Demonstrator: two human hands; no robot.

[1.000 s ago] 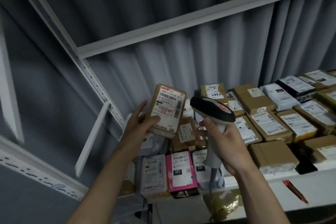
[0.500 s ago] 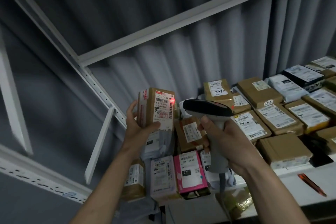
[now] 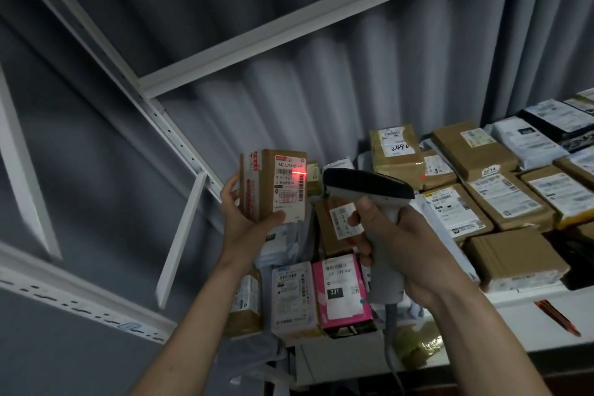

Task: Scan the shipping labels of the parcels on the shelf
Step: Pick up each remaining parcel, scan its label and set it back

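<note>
My left hand [image 3: 244, 215] grips a small brown cardboard parcel [image 3: 266, 185] upright above the shelf's left end, its white shipping label turned toward the scanner. A red scan line glows across the label's barcode. My right hand [image 3: 408, 251] holds a grey handheld barcode scanner [image 3: 363, 190] by its handle, with the dark head pointing left at the parcel from close by. A grey cable hangs from the handle's base.
Many labelled brown boxes and grey mailer bags lie on the white shelf [image 3: 530, 309] to the right. A pink parcel [image 3: 340, 292] and white ones stand at the left front. White slotted uprights [image 3: 167, 125] and a grey curtain rise behind. A red pen [image 3: 556, 315] lies on the shelf edge.
My left hand has turned the parcel upright so its label faces the scanner. The scanner has come closer to it, and a red scan line now falls on the barcode.
</note>
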